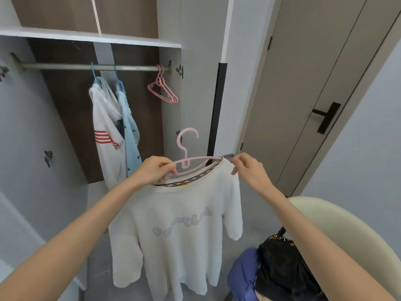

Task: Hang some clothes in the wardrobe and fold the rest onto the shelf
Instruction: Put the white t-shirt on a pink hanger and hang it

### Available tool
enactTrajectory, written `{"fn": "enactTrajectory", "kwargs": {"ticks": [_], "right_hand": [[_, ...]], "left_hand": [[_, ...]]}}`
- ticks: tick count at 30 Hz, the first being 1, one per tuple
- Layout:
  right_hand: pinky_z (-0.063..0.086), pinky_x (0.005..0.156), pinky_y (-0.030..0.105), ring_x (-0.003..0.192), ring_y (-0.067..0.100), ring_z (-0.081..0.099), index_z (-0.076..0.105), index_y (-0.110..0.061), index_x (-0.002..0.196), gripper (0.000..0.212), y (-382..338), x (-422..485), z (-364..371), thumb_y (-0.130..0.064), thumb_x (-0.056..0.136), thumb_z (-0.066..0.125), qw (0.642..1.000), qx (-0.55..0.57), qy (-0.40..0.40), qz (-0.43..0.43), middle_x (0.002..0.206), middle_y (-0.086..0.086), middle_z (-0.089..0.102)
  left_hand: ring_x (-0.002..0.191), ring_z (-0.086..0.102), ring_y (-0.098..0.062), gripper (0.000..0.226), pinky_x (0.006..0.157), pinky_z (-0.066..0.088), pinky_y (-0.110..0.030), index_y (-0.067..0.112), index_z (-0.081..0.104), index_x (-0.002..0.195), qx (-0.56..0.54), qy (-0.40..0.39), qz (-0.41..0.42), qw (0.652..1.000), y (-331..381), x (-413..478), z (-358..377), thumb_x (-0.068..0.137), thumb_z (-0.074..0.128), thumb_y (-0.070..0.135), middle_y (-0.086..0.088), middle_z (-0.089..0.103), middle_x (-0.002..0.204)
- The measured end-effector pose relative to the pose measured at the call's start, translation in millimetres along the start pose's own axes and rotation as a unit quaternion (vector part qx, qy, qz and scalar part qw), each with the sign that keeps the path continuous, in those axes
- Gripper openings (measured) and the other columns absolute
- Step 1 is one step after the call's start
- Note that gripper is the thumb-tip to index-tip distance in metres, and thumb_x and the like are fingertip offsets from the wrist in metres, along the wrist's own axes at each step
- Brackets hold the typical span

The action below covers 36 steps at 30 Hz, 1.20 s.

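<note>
Our left hand [155, 170] pinches the left arm of a pink hanger [185, 152]. Our right hand [249, 168] pinches the cream T-shirt [178, 224] at the hanger's right tip. The shirt hangs near us, and the wardrobe rail [65, 66], far left, bears two garments [108, 127].

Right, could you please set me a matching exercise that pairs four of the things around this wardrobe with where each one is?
Things
1. cream T-shirt
2. empty pink hangers
3. red-striped shirt
4. black garment

Places
A. heaped on the chair
B. hooked at the right end of the rail
C. held up in the air, with a pink hanger at its collar
D. hanging on the rail beside a light blue garment

Pairs: 1-C, 2-B, 3-D, 4-A.
</note>
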State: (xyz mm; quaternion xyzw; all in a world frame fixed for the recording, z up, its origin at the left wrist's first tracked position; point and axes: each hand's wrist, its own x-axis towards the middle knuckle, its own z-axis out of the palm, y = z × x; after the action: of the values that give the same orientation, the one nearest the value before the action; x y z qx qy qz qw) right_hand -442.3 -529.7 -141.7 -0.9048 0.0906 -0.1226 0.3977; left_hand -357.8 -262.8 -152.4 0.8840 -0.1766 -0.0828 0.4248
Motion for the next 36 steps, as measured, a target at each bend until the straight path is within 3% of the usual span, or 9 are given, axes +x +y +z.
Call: {"fn": "enactTrajectory", "kwargs": {"ticks": [2, 7, 10, 13, 19, 25, 29, 33, 36], "right_hand": [[0.046, 0.070, 0.027, 0.075, 0.013, 0.057, 0.060, -0.022, 0.109, 0.021, -3.8, 4.6, 14.3, -0.029, 0.099, 0.043, 0.998, 0.011, -0.052, -0.016, 0.090, -0.006, 0.071], [0.042, 0.084, 0.026, 0.101, 0.017, 0.056, 0.047, -0.032, 0.136, 0.036, -19.5, 14.0, 61.3, -0.027, 0.100, 0.044, 0.983, 0.024, -0.168, -0.069, 0.122, -0.001, 0.059], [0.033, 0.103, 0.027, 0.121, 0.012, 0.042, 0.038, -0.029, 0.146, 0.046, -44.6, 21.9, 94.3, -0.019, 0.101, 0.043, 0.968, 0.007, -0.201, -0.148, 0.143, -0.001, 0.043], [0.023, 0.108, 0.018, 0.147, 0.011, 0.013, 0.029, -0.026, 0.150, 0.051, -73.4, 35.7, 133.7, -0.011, 0.102, 0.039, 0.943, 0.003, -0.251, -0.218, 0.158, -0.005, 0.021], [0.010, 0.106, 0.010, 0.146, 0.016, 0.019, 0.029, -0.019, 0.151, 0.050, -131.7, 69.6, 205.9, -0.007, 0.102, 0.035, 0.921, -0.035, -0.261, -0.286, 0.158, 0.001, 0.024], [0.018, 0.117, 0.031, 0.146, 0.022, 0.022, 0.029, -0.020, 0.150, 0.047, -192.3, 119.7, 299.1, -0.012, 0.104, 0.034, 0.884, -0.071, -0.323, -0.331, 0.158, 0.002, 0.025], [0.020, 0.115, 0.029, 0.146, 0.022, 0.023, 0.027, -0.021, 0.151, 0.048, -236.8, 153.8, 358.3, -0.011, 0.104, 0.034, 0.867, -0.077, -0.357, -0.339, 0.159, 0.002, 0.023], [0.018, 0.116, 0.028, 0.147, 0.024, 0.018, 0.025, -0.019, 0.152, 0.052, -275.2, 189.0, 402.6, -0.004, 0.102, 0.033, 0.860, -0.068, -0.371, -0.345, 0.160, 0.004, 0.020], [0.015, 0.116, 0.029, 0.148, 0.025, 0.014, 0.027, -0.017, 0.151, 0.055, -303.2, 215.6, 419.1, 0.004, 0.100, 0.031, 0.860, -0.037, -0.366, -0.354, 0.160, 0.007, 0.019]], "left_hand": [[0.064, 0.068, -0.007, 0.020, 0.056, 0.054, -0.016, 0.017, 0.068, 0.084, -0.085, -0.003, -0.061, 0.995, -6.5, -9.6, -6.6, 0.097, 0.053, 0.021, 0.005, 0.071, 0.082], [0.081, 0.069, -0.016, 0.015, 0.060, 0.058, -0.019, 0.010, 0.066, 0.093, -0.206, 0.013, -0.153, 0.966, -24.4, -39.4, -33.6, 0.095, 0.055, 0.021, -0.001, 0.072, 0.089], [0.091, 0.069, -0.022, 0.014, 0.074, 0.058, -0.027, 0.009, 0.067, 0.094, -0.239, 0.018, -0.166, 0.957, -36.1, -51.5, -52.1, 0.094, 0.056, 0.019, -0.004, 0.073, 0.093], [0.094, 0.069, -0.023, 0.016, 0.082, 0.056, -0.028, 0.010, 0.067, 0.094, -0.245, 0.034, -0.160, 0.956, -48.9, -57.0, -69.7, 0.095, 0.054, 0.019, -0.007, 0.073, 0.100], [0.093, 0.068, -0.024, 0.018, 0.082, 0.056, -0.027, 0.009, 0.066, 0.093, -0.280, 0.094, -0.167, 0.941, -85.0, -59.6, -112.8, 0.096, 0.053, 0.020, -0.008, 0.072, 0.100], [0.078, 0.070, -0.015, 0.022, 0.072, 0.058, -0.020, 0.001, 0.065, 0.104, -0.313, 0.170, -0.204, 0.912, -142.7, -44.2, -170.3, 0.096, 0.052, 0.018, -0.006, 0.073, 0.094], [0.071, 0.069, -0.010, 0.024, 0.062, 0.055, -0.016, 0.003, 0.066, 0.108, -0.306, 0.191, -0.226, 0.905, -180.1, -26.1, -216.4, 0.094, 0.055, 0.020, -0.004, 0.073, 0.094], [0.093, 0.067, -0.021, 0.022, 0.087, 0.055, -0.029, 0.006, 0.067, 0.107, -0.313, 0.211, -0.243, 0.893, -207.8, 4.0, -258.0, 0.093, 0.057, 0.020, -0.003, 0.073, 0.094], [0.086, 0.066, -0.019, 0.009, 0.088, 0.055, -0.029, 0.011, 0.069, 0.092, -0.328, 0.251, -0.240, 0.879, -210.7, 32.2, -286.0, 0.090, 0.060, 0.014, -0.003, 0.070, 0.086]]}}
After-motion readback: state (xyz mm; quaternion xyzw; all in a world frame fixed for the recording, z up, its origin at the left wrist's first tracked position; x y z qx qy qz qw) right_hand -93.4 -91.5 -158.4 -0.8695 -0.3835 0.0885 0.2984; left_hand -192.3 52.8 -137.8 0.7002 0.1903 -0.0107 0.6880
